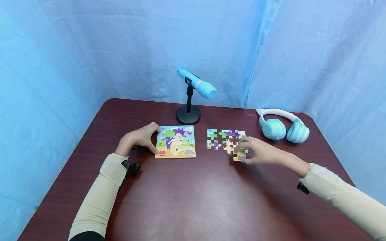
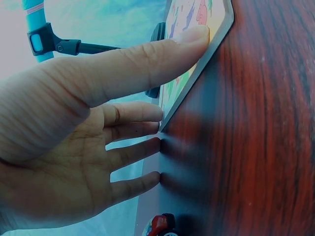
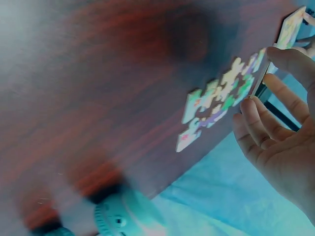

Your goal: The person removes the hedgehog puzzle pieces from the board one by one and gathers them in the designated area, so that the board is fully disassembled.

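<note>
One pinch, and we see the right hand [image 1: 260, 152] clamped on a puzzle piece [image 1: 239, 156] at its nine o'clock; loose pieces [image 1: 228, 145] lie towards ten! Our left hand [image 1: 141, 136], fingers straight, touches the picture board [image 1: 178, 142] at its nine o'clock edge. Microphone [image 1: 197, 83] at the board's one, headphones [image 1: 273, 129] at the right hand's two.

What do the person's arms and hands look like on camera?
The left hand and right hand wear no gloves. Left sleeve and right sleeve are cream-coloured, long and wrinkled, with black fabric farther up the left arm. A small black left device and right device show near the cuffs.
</note>
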Motion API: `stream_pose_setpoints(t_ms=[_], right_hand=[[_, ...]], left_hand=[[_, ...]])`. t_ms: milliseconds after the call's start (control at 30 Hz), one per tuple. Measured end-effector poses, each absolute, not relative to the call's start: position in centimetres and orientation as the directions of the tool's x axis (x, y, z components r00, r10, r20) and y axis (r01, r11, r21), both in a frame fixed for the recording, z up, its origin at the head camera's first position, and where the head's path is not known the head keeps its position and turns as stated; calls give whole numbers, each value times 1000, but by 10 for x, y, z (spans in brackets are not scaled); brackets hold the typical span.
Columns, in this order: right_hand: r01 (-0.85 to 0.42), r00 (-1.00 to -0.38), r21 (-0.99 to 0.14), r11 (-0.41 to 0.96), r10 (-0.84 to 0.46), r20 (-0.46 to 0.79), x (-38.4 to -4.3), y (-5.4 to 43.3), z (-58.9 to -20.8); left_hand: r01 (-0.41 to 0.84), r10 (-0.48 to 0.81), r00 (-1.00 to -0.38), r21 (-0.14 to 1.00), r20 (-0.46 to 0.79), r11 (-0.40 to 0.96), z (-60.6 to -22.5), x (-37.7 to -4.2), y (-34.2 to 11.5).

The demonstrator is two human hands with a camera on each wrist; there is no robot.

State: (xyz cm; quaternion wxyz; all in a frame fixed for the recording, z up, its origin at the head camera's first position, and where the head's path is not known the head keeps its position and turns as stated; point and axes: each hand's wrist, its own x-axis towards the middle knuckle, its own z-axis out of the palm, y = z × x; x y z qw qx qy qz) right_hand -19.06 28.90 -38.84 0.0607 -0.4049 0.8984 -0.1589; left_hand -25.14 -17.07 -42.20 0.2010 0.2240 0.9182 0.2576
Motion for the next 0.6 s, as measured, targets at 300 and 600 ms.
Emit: stream_pose_setpoints(t_ms=[300, 600], right_hand=[[-675, -672, -373, 637, -739, -45, -186, 300, -403], [-680, -670, -374, 630, -741, -30, -182, 304, -416]], left_hand=[[305, 515, -819, 568, -254, 765, -425, -253, -173], [298, 510, -819, 565, -263, 770, -424, -252, -171]])
